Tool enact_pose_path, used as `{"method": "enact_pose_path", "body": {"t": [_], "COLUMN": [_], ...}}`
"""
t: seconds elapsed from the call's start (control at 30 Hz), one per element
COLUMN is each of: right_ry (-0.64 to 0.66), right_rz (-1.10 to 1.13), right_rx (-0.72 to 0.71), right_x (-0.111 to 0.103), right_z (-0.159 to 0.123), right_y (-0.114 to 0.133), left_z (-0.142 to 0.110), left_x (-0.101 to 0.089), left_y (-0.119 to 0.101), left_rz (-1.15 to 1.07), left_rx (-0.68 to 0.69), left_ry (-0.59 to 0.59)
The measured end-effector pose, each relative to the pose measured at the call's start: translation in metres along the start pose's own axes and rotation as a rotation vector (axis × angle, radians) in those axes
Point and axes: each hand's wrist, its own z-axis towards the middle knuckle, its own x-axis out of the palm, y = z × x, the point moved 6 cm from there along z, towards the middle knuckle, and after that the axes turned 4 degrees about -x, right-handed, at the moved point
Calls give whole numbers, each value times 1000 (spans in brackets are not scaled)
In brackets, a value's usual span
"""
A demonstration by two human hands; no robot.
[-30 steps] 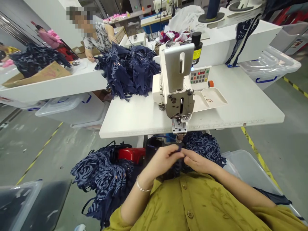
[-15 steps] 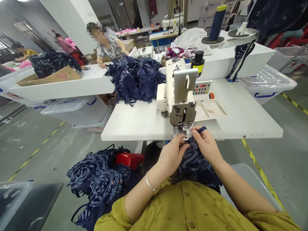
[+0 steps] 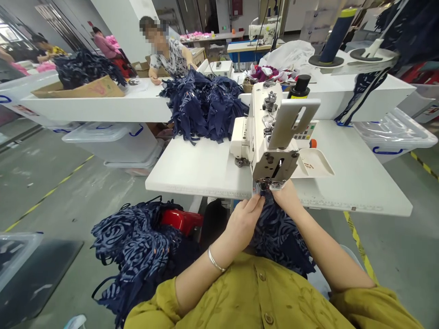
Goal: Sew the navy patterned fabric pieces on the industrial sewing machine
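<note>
Just in front of me stands a white sewing machine (image 3: pixel 259 132) on its table. A piece of navy patterned fabric (image 3: pixel 274 224) hangs from the needle area over the table's front edge into my lap. My left hand (image 3: pixel 245 217) has its fingers pressed together on the fabric, at the left of the presser foot (image 3: pixel 263 187). At the foot's right side, my right hand (image 3: pixel 287 198) reaches in close, with its fingertips partly hidden under the machine head; it grips the same fabric.
A heap of navy fabric pieces (image 3: pixel 209 105) lies left of the machine. More patterned garments (image 3: pixel 137 242) are piled low at my left, by a red stool (image 3: pixel 181 220). A cream tray (image 3: pixel 324 164) with small parts sits to the right. A co-worker (image 3: pixel 168 55) sits beyond.
Both hands have moved in closer to the presser foot with the fabric. The navy strip that stuck up from my right hand no longer shows. My view has turned slightly left.
</note>
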Motion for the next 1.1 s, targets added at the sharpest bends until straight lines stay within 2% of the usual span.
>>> {"method": "enact_pose_path", "body": {"t": [0.37,0.7,0.8,0.9,0.97,1.1], "right_ry": [-61,-66,-70,-85,5,433], "right_rz": [86,82,62,106,163,140], "right_rx": [32,13,52,98,111,66], "right_x": [3,4,1,-2,4,27], "right_z": [10,11,3,-19,-41,-95], "right_y": [-3,-7,-13,-28,-42,-75], "left_z": [6,7,7,9,10,5], "left_x": [0,4,2,3,3,-8], "left_y": [-12,-12,-13,-9,-6,1], "left_rz": [188,231,245,176,58,-340], "left_rx": [-9,-24,3,-22,-38,-13], "left_ry": [-112,-62,-81,-69,-58,-13]}}
